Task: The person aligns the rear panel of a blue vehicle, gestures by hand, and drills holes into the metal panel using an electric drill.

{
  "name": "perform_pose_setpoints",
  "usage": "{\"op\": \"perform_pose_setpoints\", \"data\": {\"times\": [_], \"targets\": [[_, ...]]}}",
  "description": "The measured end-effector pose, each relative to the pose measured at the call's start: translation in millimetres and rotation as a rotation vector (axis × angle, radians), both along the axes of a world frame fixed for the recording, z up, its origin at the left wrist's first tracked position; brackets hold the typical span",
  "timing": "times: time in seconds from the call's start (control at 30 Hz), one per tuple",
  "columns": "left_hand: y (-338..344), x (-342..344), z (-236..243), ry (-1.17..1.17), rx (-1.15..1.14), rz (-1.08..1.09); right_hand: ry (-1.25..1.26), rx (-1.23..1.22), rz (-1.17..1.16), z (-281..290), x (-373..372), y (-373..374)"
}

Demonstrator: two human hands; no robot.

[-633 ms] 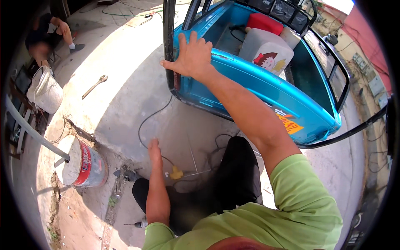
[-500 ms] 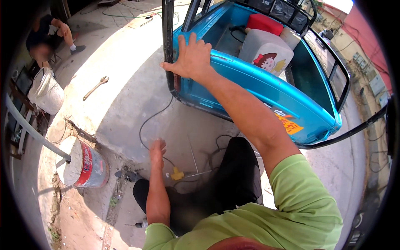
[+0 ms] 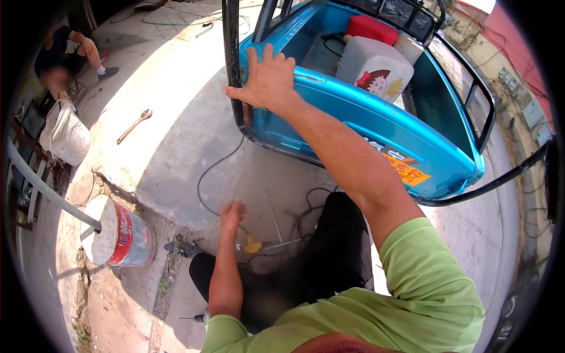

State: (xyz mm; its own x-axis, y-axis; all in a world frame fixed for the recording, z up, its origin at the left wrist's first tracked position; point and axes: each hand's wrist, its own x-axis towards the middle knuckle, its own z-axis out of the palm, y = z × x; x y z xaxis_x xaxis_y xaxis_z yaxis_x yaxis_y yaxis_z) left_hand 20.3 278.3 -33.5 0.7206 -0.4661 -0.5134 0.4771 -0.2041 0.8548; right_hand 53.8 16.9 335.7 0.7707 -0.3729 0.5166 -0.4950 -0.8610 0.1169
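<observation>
My right hand point(image 3: 268, 79) lies with spread fingers over the near left corner of a blue cargo bed point(image 3: 329, 123). Its thumb reaches out to the black upright post point(image 3: 233, 53) of the frame. Low by my left knee hangs my left hand point(image 3: 232, 214), its fingers loosely curled and nothing visible in them. Beneath it, on the ground, are a yellow connector block point(image 3: 252, 245), a thin metal rod point(image 3: 274, 217) and a dark cable point(image 3: 203, 182).
A grey jug point(image 3: 374, 65) and a red container point(image 3: 372, 29) stand in the cargo bed. At left are an adjustable wrench point(image 3: 134, 126), a filled bucket with a pole point(image 3: 134, 238), and a white bucket point(image 3: 67, 138). A seated person point(image 3: 59, 56) is beyond.
My left hand has shifted slightly right and its fingers look more curled. The right hand stays on the cargo bed's corner. The view has shifted slightly.
</observation>
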Motion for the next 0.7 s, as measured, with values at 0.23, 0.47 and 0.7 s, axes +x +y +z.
{"op": "perform_pose_setpoints", "data": {"times": [0.23,0.47,0.7], "targets": [[19,35,-21,-0.256,0.03,0.381,-0.001,-0.021,0.009,1,3,5],[19,23,24,0.015,-0.287,0.181,-0.008,-0.023,-0.003,0,-1,1],[16,23,22,-0.104,-0.194,0.269,-0.024,-0.027,0.003,-1,1,4]]}}
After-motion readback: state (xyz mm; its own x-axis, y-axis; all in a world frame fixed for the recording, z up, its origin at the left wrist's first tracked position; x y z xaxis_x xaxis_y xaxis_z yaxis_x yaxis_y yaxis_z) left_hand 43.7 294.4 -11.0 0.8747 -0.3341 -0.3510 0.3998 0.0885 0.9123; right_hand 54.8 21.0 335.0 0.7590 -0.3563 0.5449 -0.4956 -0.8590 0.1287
